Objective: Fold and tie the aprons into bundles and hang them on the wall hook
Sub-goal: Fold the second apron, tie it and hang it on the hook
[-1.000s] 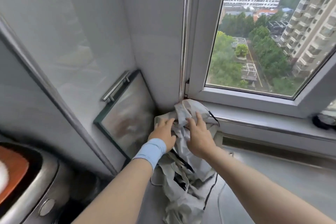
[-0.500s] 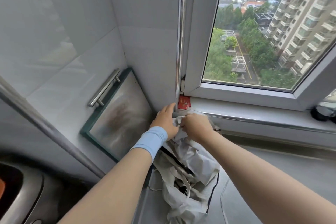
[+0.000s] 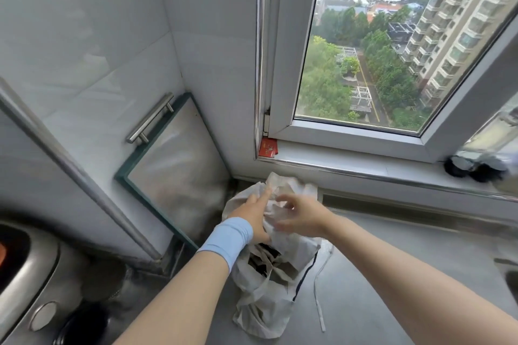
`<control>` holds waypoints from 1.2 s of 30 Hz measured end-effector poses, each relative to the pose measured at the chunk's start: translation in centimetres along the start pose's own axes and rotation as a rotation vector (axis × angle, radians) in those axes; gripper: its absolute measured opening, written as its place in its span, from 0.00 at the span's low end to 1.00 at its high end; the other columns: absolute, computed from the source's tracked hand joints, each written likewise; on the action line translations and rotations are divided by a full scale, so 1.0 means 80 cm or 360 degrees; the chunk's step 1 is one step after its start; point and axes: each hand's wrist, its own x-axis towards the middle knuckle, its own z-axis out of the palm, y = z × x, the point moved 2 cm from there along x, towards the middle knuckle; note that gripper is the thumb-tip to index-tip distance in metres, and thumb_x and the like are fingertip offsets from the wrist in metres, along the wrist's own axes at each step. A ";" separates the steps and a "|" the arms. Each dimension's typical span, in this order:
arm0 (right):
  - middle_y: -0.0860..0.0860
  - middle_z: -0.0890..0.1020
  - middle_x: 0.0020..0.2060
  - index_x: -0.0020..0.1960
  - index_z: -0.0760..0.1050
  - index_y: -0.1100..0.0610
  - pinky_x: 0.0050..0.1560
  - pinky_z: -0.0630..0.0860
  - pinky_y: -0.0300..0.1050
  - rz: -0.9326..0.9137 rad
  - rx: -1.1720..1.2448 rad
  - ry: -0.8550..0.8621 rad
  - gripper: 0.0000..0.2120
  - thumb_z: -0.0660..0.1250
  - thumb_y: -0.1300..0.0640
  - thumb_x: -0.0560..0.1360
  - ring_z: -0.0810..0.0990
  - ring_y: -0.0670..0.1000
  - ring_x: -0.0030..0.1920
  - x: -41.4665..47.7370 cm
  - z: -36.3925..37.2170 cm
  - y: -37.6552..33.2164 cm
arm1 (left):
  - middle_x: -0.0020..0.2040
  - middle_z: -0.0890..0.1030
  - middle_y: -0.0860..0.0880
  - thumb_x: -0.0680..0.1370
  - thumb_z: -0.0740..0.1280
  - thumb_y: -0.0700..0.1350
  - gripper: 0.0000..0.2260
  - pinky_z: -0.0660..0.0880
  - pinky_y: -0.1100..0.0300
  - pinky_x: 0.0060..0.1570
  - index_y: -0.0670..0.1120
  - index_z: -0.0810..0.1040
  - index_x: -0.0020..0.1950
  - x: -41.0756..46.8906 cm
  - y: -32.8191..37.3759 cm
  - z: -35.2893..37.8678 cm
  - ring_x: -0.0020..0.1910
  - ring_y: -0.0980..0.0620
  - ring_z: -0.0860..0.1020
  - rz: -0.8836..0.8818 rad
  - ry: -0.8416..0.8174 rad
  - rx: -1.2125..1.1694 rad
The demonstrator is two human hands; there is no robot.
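Observation:
A crumpled pale grey apron with dark trim lies bunched on the steel counter in the corner below the window. A white tie string trails from it to the right. My left hand, with a light blue wristband, presses on the top of the bundle with the index finger stretched out. My right hand grips the cloth at the top, fingers curled and blurred by motion. No wall hook is visible.
A glass panel with a metal handle leans in the corner to the left. A red packet sits on the window sill. A dark object rests on the sill at right. A metal appliance is at lower left.
Both hands and the apron's top have come down from beside the red packet at the sill to the counter. The view has tilted, showing more of the window.

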 end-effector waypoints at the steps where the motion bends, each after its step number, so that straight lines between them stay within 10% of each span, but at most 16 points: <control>1: 0.45 0.81 0.57 0.66 0.75 0.45 0.55 0.78 0.44 -0.0034 -0.0131 -0.0063 0.25 0.72 0.48 0.69 0.80 0.48 0.53 -0.005 0.006 -0.002 | 0.74 0.58 0.49 0.71 0.70 0.48 0.43 0.76 0.51 0.56 0.63 0.45 0.76 -0.010 0.001 0.000 0.59 0.42 0.75 -0.0015 -0.0013 0.0033; 8: 0.41 0.82 0.38 0.49 0.85 0.50 0.40 0.72 0.35 -0.0354 0.0002 0.0007 0.10 0.72 0.60 0.71 0.78 0.44 0.40 -0.063 -0.034 -0.012 | 0.63 0.66 0.52 0.73 0.65 0.47 0.14 0.61 0.54 0.66 0.62 0.77 0.56 -0.066 0.021 -0.023 0.65 0.48 0.62 -0.0049 0.0484 0.0274; 13: 0.43 0.82 0.44 0.53 0.82 0.48 0.45 0.75 0.41 -0.0301 0.0041 0.0147 0.16 0.74 0.59 0.67 0.80 0.45 0.45 -0.100 -0.113 0.004 | 0.56 0.76 0.52 0.76 0.66 0.47 0.06 0.70 0.55 0.58 0.54 0.76 0.52 -0.096 0.085 -0.053 0.58 0.49 0.73 -0.0001 0.0660 0.0134; 19: 0.49 0.76 0.31 0.35 0.74 0.56 0.36 0.72 0.46 -0.0322 -0.0354 0.0252 0.11 0.71 0.53 0.72 0.75 0.55 0.38 -0.156 -0.164 0.037 | 0.53 0.76 0.50 0.69 0.74 0.51 0.25 0.75 0.54 0.53 0.52 0.67 0.62 -0.148 0.159 -0.061 0.50 0.46 0.76 -0.0161 0.0302 0.0094; 22: 0.49 0.76 0.30 0.34 0.72 0.54 0.38 0.71 0.46 -0.0450 -0.0236 0.0351 0.11 0.70 0.57 0.73 0.74 0.55 0.38 -0.179 -0.178 0.037 | 0.50 0.73 0.49 0.71 0.72 0.50 0.15 0.73 0.56 0.50 0.50 0.73 0.54 -0.175 0.181 -0.064 0.54 0.45 0.74 -0.0253 0.0293 0.0278; 26: 0.50 0.79 0.43 0.47 0.76 0.51 0.45 0.75 0.45 -0.0306 -0.0548 0.0164 0.10 0.62 0.63 0.70 0.79 0.56 0.49 -0.216 -0.185 0.031 | 0.52 0.77 0.46 0.72 0.71 0.47 0.16 0.71 0.57 0.44 0.49 0.68 0.54 -0.208 0.196 -0.064 0.47 0.45 0.76 -0.0312 0.0312 0.0181; 31: 0.50 0.81 0.55 0.68 0.73 0.51 0.55 0.78 0.44 -0.0484 0.0276 -0.0137 0.29 0.70 0.59 0.68 0.80 0.50 0.52 -0.257 -0.170 -0.014 | 0.50 0.78 0.48 0.70 0.71 0.42 0.20 0.72 0.56 0.42 0.55 0.67 0.56 -0.245 0.237 -0.073 0.46 0.45 0.77 -0.0151 0.0490 0.0159; 36: 0.49 0.77 0.34 0.43 0.81 0.57 0.33 0.69 0.40 -0.0487 0.0129 0.0075 0.02 0.71 0.59 0.72 0.74 0.49 0.36 -0.288 -0.173 -0.031 | 0.53 0.78 0.50 0.67 0.76 0.44 0.27 0.76 0.53 0.49 0.54 0.70 0.62 -0.289 0.238 -0.088 0.51 0.46 0.78 -0.0280 0.0285 0.0479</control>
